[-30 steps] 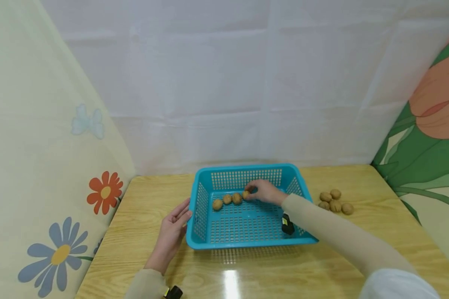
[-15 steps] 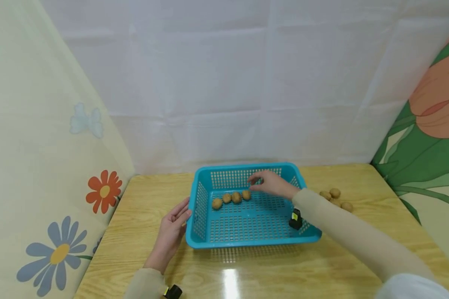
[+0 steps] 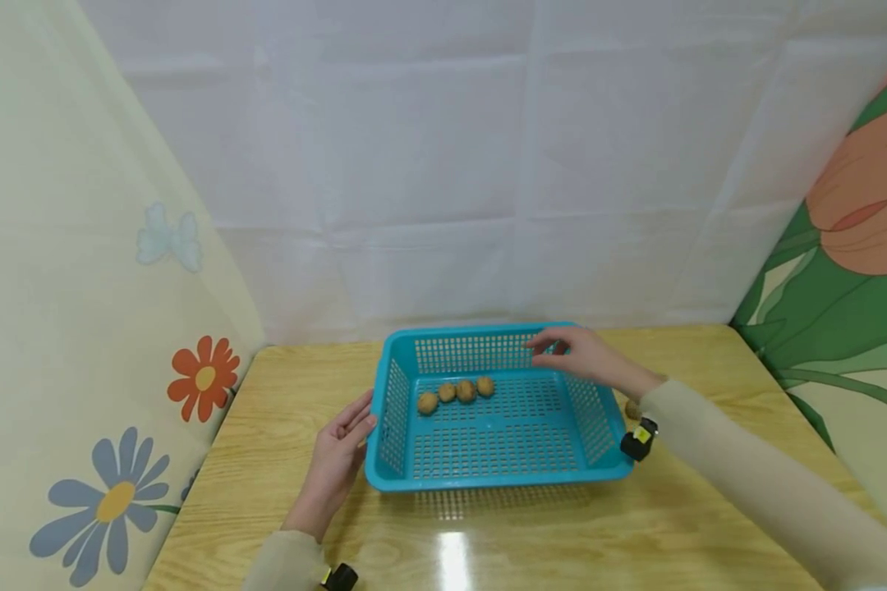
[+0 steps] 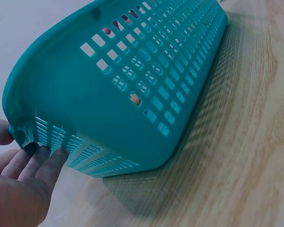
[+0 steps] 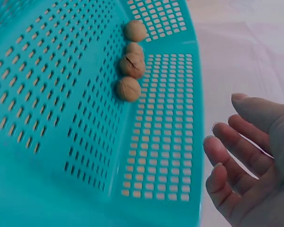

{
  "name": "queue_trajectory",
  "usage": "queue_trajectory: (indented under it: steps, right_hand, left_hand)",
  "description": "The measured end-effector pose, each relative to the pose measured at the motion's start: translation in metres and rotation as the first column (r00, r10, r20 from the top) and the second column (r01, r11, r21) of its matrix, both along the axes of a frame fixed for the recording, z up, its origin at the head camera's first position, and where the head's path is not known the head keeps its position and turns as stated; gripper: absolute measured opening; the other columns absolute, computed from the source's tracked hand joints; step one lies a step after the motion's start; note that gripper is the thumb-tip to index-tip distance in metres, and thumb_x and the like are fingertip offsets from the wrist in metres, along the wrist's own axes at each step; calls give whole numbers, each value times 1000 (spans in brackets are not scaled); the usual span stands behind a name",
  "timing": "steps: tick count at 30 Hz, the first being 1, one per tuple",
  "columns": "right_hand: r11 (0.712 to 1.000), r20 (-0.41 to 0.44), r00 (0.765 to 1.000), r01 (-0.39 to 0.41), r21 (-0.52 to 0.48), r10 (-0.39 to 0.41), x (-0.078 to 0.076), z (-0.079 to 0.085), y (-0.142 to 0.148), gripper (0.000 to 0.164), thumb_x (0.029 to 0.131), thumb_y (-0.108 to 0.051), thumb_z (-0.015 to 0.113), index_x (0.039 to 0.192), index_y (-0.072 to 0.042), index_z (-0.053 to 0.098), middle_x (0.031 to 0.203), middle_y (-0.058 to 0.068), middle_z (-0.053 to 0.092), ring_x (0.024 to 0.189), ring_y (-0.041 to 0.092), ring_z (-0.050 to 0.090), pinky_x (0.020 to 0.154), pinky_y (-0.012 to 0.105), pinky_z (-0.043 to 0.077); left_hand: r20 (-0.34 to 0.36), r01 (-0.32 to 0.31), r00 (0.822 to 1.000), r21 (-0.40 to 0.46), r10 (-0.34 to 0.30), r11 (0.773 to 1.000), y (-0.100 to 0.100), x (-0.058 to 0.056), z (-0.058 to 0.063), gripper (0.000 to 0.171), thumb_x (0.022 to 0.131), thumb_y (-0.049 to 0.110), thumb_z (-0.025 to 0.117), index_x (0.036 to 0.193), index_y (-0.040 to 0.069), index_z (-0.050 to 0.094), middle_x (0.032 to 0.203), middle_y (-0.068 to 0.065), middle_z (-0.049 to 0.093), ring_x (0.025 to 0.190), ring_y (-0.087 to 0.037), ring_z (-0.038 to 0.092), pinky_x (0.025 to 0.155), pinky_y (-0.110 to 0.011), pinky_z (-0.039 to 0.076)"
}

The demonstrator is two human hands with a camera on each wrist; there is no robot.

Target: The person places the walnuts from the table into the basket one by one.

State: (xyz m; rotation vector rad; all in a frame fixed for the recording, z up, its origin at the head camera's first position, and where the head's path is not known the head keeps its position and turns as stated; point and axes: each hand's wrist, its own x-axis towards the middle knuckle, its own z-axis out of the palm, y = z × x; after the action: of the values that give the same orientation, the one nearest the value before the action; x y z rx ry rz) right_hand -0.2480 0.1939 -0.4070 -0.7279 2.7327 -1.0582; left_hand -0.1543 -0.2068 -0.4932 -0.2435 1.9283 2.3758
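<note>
A blue plastic basket [image 3: 498, 483] with slotted walls rests on the wooden table. Several walnuts [image 3: 466, 391] lie in a row on its floor, toward the back left. My left hand [image 3: 333, 464] holds the basket's left rim [image 4: 23, 135], thumb over the edge and fingers against the outer wall. Above the basket's back right corner is my right hand [image 3: 587, 359]. Its fingers are loosely bent and apart, with nothing between them, as the right wrist view [image 5: 251, 161] also shows.
One walnut [image 3: 632, 410] shows on the table just right of the basket, partly behind the right wrist; the sleeve hides what lies beyond it. A white cloth [image 3: 429, 164] hangs behind the table [image 3: 288, 394]. Flower-printed panels [image 3: 857, 328] stand at both sides.
My right hand has let go of a walnut at the right end of the row and moved up and right. Its forearm now covers most walnuts on the table. The left hand stays put.
</note>
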Motion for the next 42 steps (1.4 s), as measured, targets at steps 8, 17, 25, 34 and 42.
queue_trajectory:
  steps: [8, 17, 25, 34, 42]
  right_hand:
    - [999, -40, 999, 31, -13, -31, 21, -1, 45, 31, 102, -27, 70, 128, -9, 72, 123, 9, 72, 99, 20, 66, 80, 39, 57]
    - [991, -70, 989, 134, 24, -132, 51, -12, 90, 31, 104, -23, 67, 129, -7, 71, 124, 14, 71, 100, 25, 66, 80, 41, 57]
    - [974, -57, 972, 229, -2, -228, 68, -26, 127, 31, 103, -22, 68, 131, -7, 70, 125, 17, 70, 99, 25, 64, 72, 33, 56]
    - [957, -66, 956, 288, 32, -286, 73, -47, 162, 38, 104, -23, 66, 135, 0, 66, 132, 25, 66, 99, 27, 64, 70, 31, 56]
    - [936, -69, 938, 345, 69, -340, 77, -71, 186, 44, 103, -26, 68, 133, 6, 64, 129, 29, 65, 95, 25, 64, 68, 31, 54]
  left_hand:
    - [12, -9, 1000, -12, 10, 1000, -1, 1, 1, 54, 104, 16, 66, 155, 7, 49, 149, -7, 60, 117, -6, 68, 97, -29, 58]
    - [8, -17, 1000, -15, 17, 1000, -1, 3, 3, 54, 105, 15, 65, 155, 6, 48, 148, -6, 61, 116, -5, 68, 98, -29, 58]
    - [28, -15, 1000, 13, 15, 1000, -2, 3, 4, 51, 105, 14, 64, 154, 9, 50, 144, -1, 65, 118, -8, 68, 100, -31, 57]
    - [21, -13, 1000, 10, 13, 1000, -1, 5, 8, 52, 105, 14, 64, 155, 8, 49, 145, -3, 64, 118, -7, 68, 99, -31, 57]
    - [8, -13, 1000, 28, 13, 1000, 3, 7, 11, 55, 104, 13, 65, 155, 4, 47, 137, 3, 69, 116, -6, 69, 98, -30, 58]
